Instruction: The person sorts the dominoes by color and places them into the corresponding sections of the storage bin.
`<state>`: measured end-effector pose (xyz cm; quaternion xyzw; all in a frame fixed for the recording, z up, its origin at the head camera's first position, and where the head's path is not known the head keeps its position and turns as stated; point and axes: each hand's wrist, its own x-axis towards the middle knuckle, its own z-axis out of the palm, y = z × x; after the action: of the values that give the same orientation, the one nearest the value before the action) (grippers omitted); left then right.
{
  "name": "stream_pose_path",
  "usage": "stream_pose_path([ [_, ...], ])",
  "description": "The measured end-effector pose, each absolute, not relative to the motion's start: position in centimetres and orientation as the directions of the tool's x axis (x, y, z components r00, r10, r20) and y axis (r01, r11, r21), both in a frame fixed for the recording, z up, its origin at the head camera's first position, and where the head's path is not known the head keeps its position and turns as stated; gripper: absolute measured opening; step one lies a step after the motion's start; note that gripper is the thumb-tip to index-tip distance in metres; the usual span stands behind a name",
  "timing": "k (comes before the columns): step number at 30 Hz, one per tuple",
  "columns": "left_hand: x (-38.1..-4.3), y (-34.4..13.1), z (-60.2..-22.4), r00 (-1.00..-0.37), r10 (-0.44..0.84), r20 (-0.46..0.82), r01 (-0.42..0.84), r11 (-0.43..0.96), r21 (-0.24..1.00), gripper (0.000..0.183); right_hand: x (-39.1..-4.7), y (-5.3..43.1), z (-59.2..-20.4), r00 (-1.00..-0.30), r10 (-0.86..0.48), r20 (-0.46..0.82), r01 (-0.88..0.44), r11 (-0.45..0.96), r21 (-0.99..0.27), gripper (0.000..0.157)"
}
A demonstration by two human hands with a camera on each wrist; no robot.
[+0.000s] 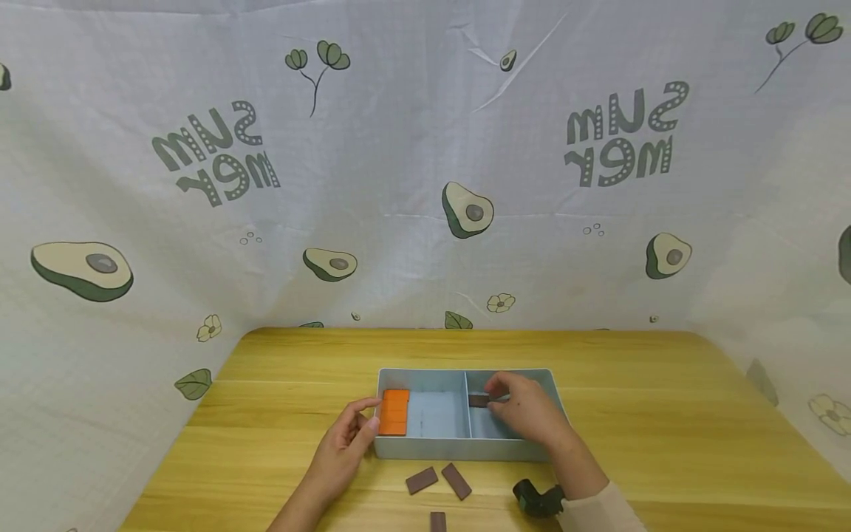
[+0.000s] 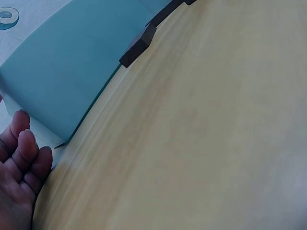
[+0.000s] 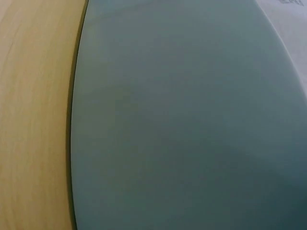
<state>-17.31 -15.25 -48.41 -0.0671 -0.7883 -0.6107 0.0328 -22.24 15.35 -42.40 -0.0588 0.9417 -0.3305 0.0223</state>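
A light blue two-compartment tray [image 1: 439, 448] stands on the table. Inside its right compartment, my right hand [image 1: 528, 410] pinches a dark brown rectangular block [image 1: 478, 400] between thumb and finger, close to the divider. The block's right end is partly hidden by the fingers. My left hand [image 1: 339, 451] is at the tray's left end, fingers loosely bent, fingertips at the wall; in the left wrist view its fingers [image 2: 26, 148] are beside the tray's corner. Orange blocks [image 1: 394, 412] lie side by side along the left wall of the left compartment.
In front of the tray lie three loose brown blocks: one on the left [image 1: 422, 481], one slanted [image 1: 456, 481], and one at the lower frame edge [image 1: 437, 522]. A black device [image 1: 535, 499] is at my right wrist. Printed cloth [image 1: 399, 148] hangs behind the table [image 1: 299, 369].
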Motion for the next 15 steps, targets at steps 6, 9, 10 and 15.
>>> stream_pose_path([
  [6, -17.28, -15.27, -48.38, -0.990, 0.066, 0.122, 0.135, 0.250, 0.959, 0.030, -22.32, 15.38, -42.39, -0.991, -0.134, -0.013, -0.095, 0.768, -0.633, 0.013],
  [9, -17.27, -15.29, -48.40, -0.991, 0.064, 0.117, 0.129, 0.252, 0.959, 0.030, -22.30, 15.44, -42.46, -0.991, -0.135, -0.011, -0.097, 0.763, -0.640, 0.012],
  [10, -17.27, -15.29, -48.42, -0.991, 0.064, 0.117, 0.129, 0.251, 0.959, 0.030, -22.30, 15.46, -42.50, -0.991, -0.135, -0.010, -0.097, 0.759, -0.644, 0.011],
  [15, -17.30, -15.27, -48.46, -0.990, 0.068, 0.122, 0.135, 0.246, 0.960, 0.030, -22.27, 15.47, -42.46, -0.986, -0.166, -0.022, -0.107, 0.729, -0.676, 0.010],
])
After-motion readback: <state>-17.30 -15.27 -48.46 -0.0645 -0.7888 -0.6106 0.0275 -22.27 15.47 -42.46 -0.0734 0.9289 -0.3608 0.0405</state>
